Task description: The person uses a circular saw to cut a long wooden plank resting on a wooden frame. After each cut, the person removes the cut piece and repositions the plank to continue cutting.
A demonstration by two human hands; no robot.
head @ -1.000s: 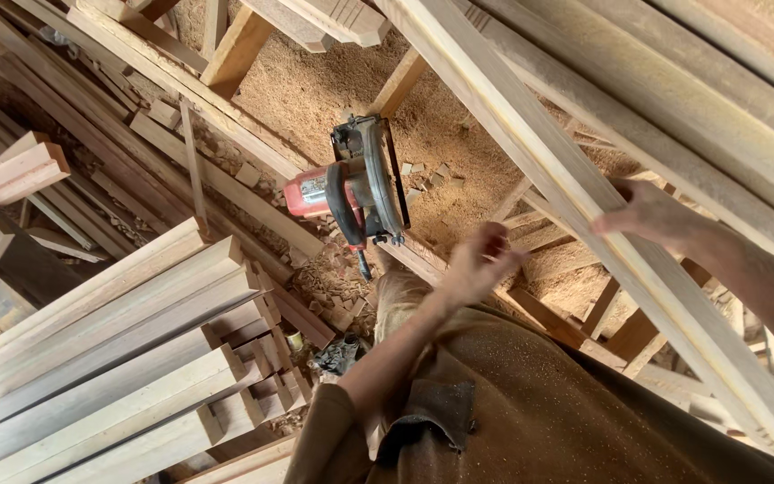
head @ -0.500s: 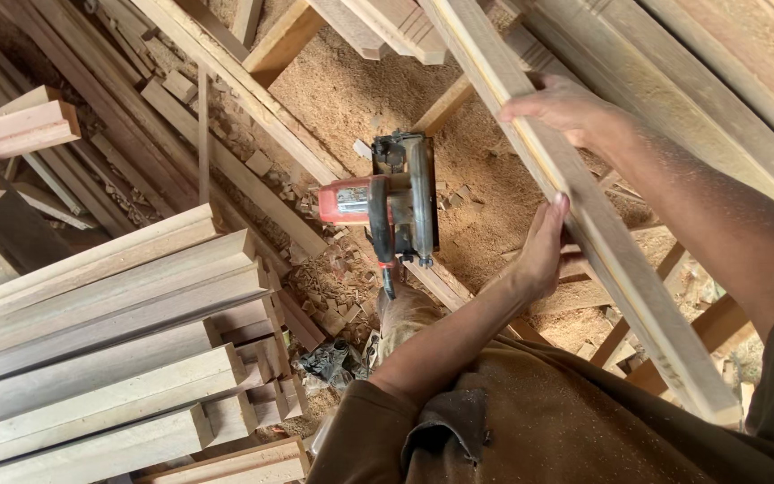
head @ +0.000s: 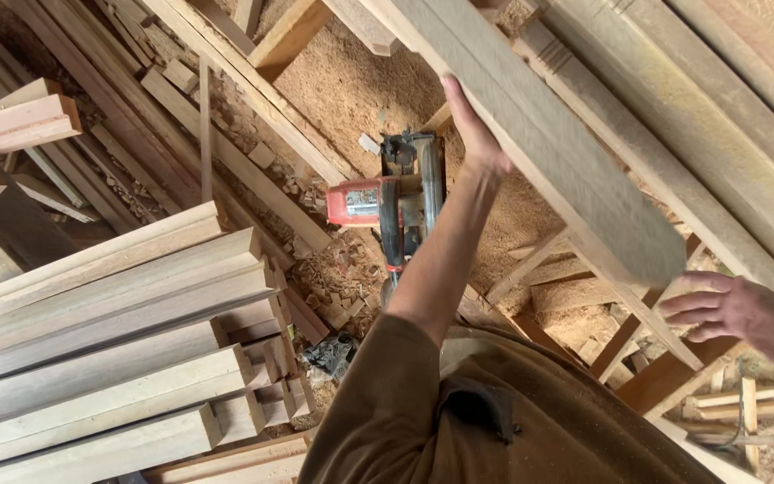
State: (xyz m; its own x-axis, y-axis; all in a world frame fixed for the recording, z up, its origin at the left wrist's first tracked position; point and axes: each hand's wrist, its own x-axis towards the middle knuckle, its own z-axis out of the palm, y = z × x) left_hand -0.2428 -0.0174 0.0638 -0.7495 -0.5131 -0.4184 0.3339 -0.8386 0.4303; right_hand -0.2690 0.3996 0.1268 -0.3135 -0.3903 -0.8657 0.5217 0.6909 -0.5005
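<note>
Since half a second ago my left hand point(head: 475, 134) has climbed to press open-palmed against the grey plank point(head: 539, 134) above the circular saw point(head: 393, 208); my right hand point(head: 735, 309), fingers spread, hovers just beside the plank's near end, gripping nothing.

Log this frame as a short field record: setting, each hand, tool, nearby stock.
setting: sawdust-covered floor of a wood workshop
left hand: left hand flat against the long grey wooden plank
right hand: right hand open, fingers spread, beside the plank's cut end; contact unclear
tool: red and black circular saw lying below, untouched
nearby stock: stack of pale squared timber at the person's left
</note>
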